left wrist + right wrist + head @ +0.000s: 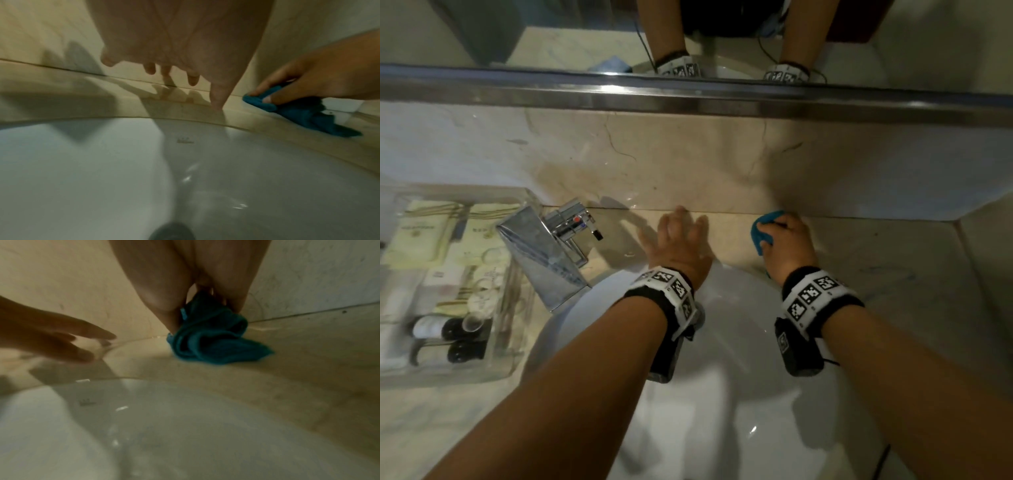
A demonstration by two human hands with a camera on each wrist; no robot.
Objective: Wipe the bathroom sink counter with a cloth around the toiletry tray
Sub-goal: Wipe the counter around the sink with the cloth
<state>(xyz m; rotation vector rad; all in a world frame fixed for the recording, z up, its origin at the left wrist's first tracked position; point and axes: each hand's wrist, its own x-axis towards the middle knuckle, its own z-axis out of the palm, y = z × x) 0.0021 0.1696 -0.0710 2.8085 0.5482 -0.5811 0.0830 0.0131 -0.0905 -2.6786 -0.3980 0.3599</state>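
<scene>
A bunched teal cloth (763, 228) lies on the beige marble counter (893, 260) behind the sink, close to the back wall. My right hand (784, 240) grips the cloth (207, 339) and presses it down onto the counter (287, 353). My left hand (681, 236) rests flat on the counter strip just left of it, fingers spread and straight, holding nothing. The left wrist view shows those fingers (192, 79) over the counter with the cloth (298, 112) to their right. The clear toiletry tray (517, 353) sits at the far left.
A chrome faucet (548, 253) stands between the tray and my left hand. The white basin (739, 394) lies under both wrists. The tray holds packets and small bottles (448, 329). A metal ledge (688, 97) and a mirror run along the wall above.
</scene>
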